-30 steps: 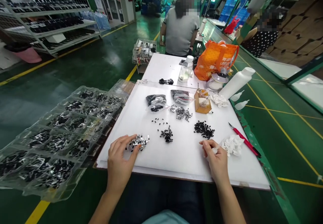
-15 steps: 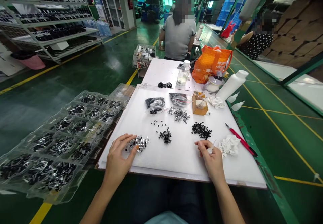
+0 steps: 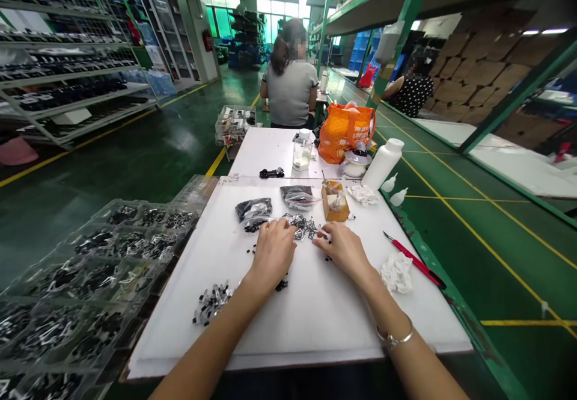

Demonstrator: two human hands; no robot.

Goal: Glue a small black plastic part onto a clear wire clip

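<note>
Silvery bent metal clips (image 3: 304, 227), light but tangle-prone, pinch singly; the left hand (image 3: 273, 254) and right hand (image 3: 345, 248) curl over them, any grasp unclear.

We look out from a camera worn on the person's head, facing forward and down. Nearest us are the left hand (image 3: 273, 254) and right hand (image 3: 343, 249), close above a white work board (image 3: 315, 340). The wide view runs past the board along a green-floored factory aisle (image 3: 135, 159) toward a seated co-worker (image 3: 291, 84) and distant windows (image 3: 274, 12).
</note>
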